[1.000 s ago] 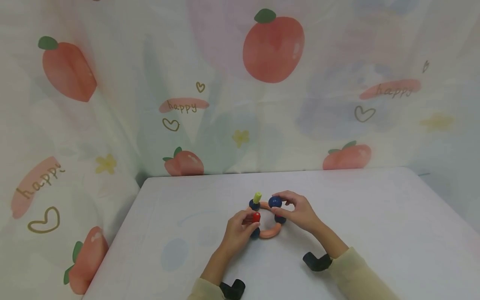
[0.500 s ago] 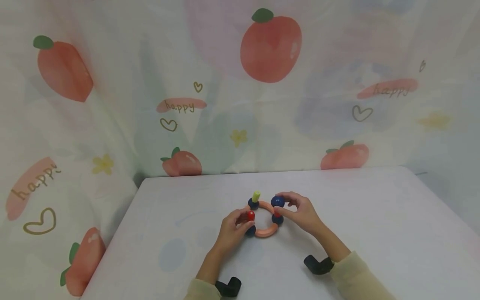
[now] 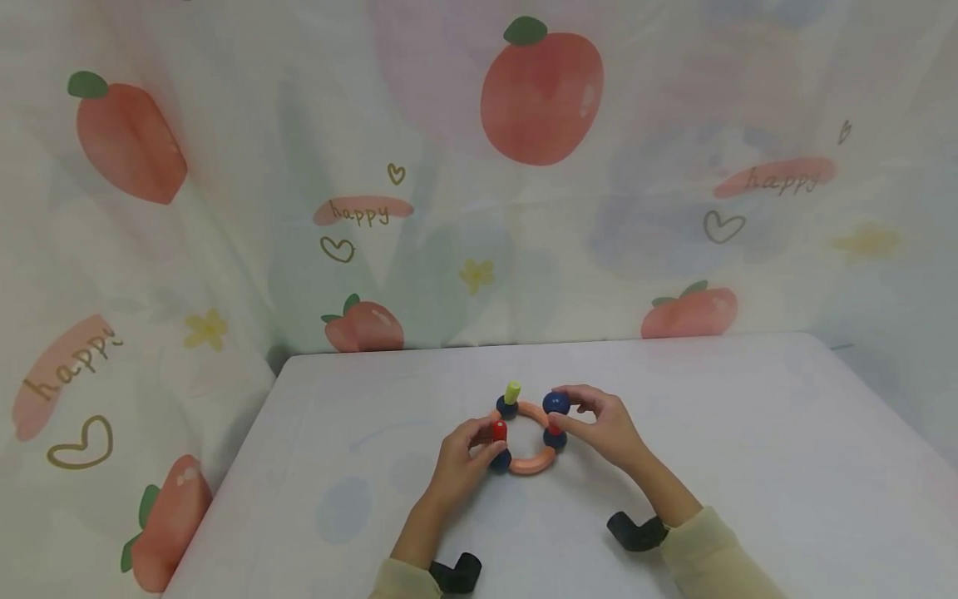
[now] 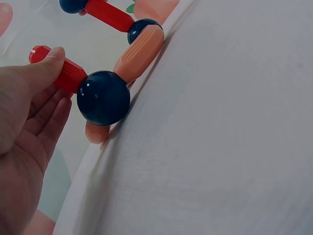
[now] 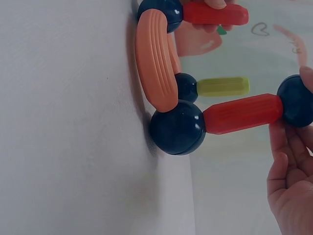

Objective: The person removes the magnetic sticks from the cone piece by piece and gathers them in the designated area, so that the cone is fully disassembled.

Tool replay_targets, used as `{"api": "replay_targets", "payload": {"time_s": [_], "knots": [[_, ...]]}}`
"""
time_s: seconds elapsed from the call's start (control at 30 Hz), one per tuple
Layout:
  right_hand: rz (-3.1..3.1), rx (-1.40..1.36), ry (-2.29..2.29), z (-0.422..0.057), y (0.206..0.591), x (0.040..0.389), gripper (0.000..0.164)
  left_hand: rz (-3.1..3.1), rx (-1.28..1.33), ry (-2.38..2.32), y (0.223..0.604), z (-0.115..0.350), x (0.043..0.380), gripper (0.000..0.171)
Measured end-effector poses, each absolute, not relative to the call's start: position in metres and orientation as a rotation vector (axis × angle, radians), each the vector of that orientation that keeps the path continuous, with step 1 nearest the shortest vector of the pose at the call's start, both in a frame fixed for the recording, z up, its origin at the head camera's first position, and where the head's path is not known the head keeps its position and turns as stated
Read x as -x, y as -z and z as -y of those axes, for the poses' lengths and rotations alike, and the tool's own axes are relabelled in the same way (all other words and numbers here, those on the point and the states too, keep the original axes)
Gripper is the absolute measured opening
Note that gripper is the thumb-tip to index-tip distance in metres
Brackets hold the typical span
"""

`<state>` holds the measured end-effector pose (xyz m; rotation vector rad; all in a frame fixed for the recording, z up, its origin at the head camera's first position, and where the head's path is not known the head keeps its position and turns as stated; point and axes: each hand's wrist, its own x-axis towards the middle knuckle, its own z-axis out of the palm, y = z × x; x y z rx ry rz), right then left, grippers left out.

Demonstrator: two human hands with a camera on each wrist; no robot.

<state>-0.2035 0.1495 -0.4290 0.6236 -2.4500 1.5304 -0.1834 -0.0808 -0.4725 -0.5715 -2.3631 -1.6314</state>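
A ring of curved orange rods (image 3: 533, 464) joined by dark blue balls lies on the table. My left hand (image 3: 458, 459) pinches an upright red rod (image 4: 72, 77), whose base meets the ring's near-left ball (image 4: 103, 98). On the ring's right side a second red rod (image 5: 243, 113) rises from another ball (image 5: 177, 128) and carries a blue ball (image 5: 296, 102) at its top. My right hand (image 3: 609, 424) holds that top ball between thumb and fingers. From the far-left ball (image 3: 506, 407) a yellow-green rod (image 3: 512, 392) stands up, touched by neither hand.
A white cloth covers the table (image 3: 718, 433). Behind it hangs a fabric backdrop (image 3: 441, 108) printed with peaches and hearts. Black angled pieces (image 3: 636, 531) are worn at both wrists, close over the tabletop.
The right hand and its blue ball have shifted slightly right, over the ring's right ball, and the red rod beneath now shows. The left hand has moved slightly left with its red rod.
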Motion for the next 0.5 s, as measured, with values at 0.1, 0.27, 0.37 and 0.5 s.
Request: {"api": "replay_targets", "payload": {"time_s": [0.1, 0.27, 0.37, 0.5], "knots": [[2.444, -0.623, -1.523, -0.150, 0.429, 0.204, 0.036, 2.364, 0.579, 1.623, 0.478, 0.083, 0.186, 0.035], [2.425, -0.625, -1.558, -0.149, 0.430, 0.204, 0.036, 2.355, 0.583, 1.638, 0.475, 0.085, 0.184, 0.038], [2.425, -0.616, -1.578, -0.148, 0.431, 0.204, 0.037, 2.328, 0.569, 1.578, 0.469, 0.086, 0.181, 0.040], [2.424, -0.587, -1.573, -0.148, 0.429, 0.202, 0.035, 2.230, 0.551, 1.446, 0.454, 0.083, 0.178, 0.043]]}}
